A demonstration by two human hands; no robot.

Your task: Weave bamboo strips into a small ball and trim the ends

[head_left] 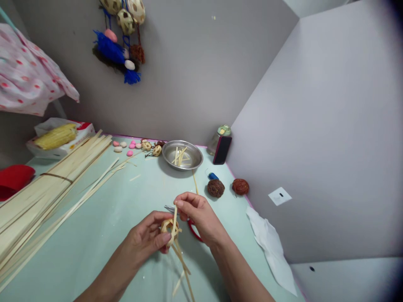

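My left hand [147,235] is closed round a small woven ball of pale bamboo strips [166,225], thumb on its front. Loose strip ends [184,265] hang below the ball toward the table. In my right hand [193,209], thumb and fingers pinch the upper end of one flat bamboo strip [175,220] that rises from the ball. Under and behind my right hand lie scissors with red handles [194,231], partly hidden by that hand. Their metal blades show between my two hands.
A metal bowl [166,161] with cut strips stands at the back. Bundled bamboo strips [47,191] cover the left side. Brown yarn balls [215,188], blue thread [213,176], a phone [222,150] against a jar, and white paper [272,247] lie right. Finished woven balls [126,22] hang on the wall.
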